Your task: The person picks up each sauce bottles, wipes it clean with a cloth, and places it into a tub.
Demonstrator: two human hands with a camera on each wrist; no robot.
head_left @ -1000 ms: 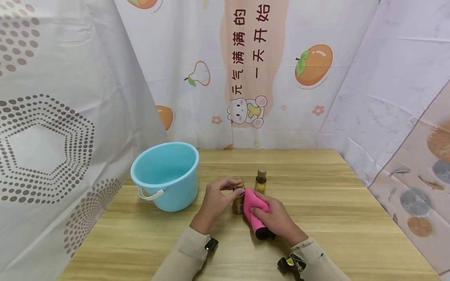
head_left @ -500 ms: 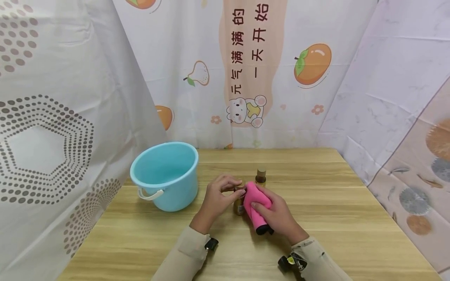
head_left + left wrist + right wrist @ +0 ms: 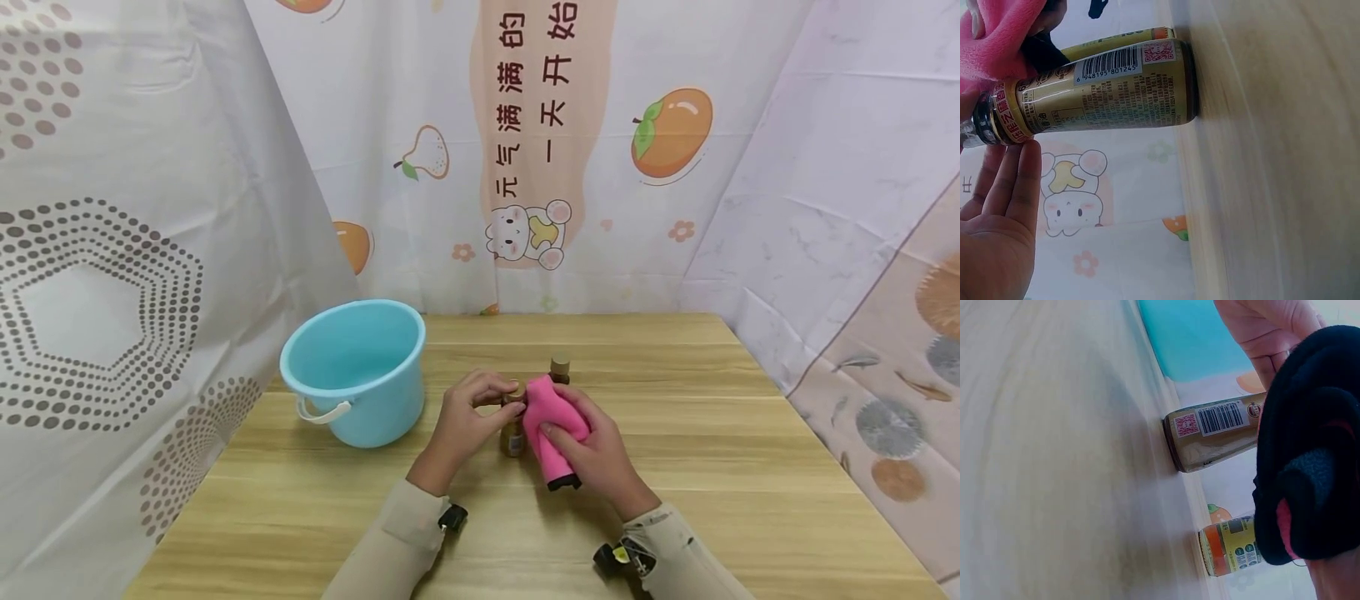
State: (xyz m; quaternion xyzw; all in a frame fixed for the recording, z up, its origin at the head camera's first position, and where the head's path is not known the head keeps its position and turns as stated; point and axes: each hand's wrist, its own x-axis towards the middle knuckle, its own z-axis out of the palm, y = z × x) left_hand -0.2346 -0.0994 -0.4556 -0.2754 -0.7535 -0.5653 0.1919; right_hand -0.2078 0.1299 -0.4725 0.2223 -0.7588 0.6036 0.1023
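A brown glass bottle (image 3: 513, 438) with a gold label stands upright on the table. My left hand (image 3: 463, 423) pinches it around the cap and neck; in the left wrist view its fingers lie against the neck. My right hand (image 3: 602, 454) grips a bunched pink cloth (image 3: 550, 427) with black edging, held against the bottle's upper right side. The cloth's dark end (image 3: 1300, 469) fills much of the right wrist view and hides the bottle's upper part. Behind the cloth stands a second bottle (image 3: 560, 368), only its cap and neck showing from above; its yellow label (image 3: 1239, 540) appears from the right wrist.
To the left of my left hand stands a light blue bucket (image 3: 378, 417) with a white handle (image 3: 324, 413). The wooden table (image 3: 720, 492) reaches back to a printed curtain (image 3: 360, 150). More curtains hang on both sides.
My right hand has shifted the pink cloth slightly away from me, up along the bottle, covering more of the second bottle. My left hand has kept its hold on the bottle's top.
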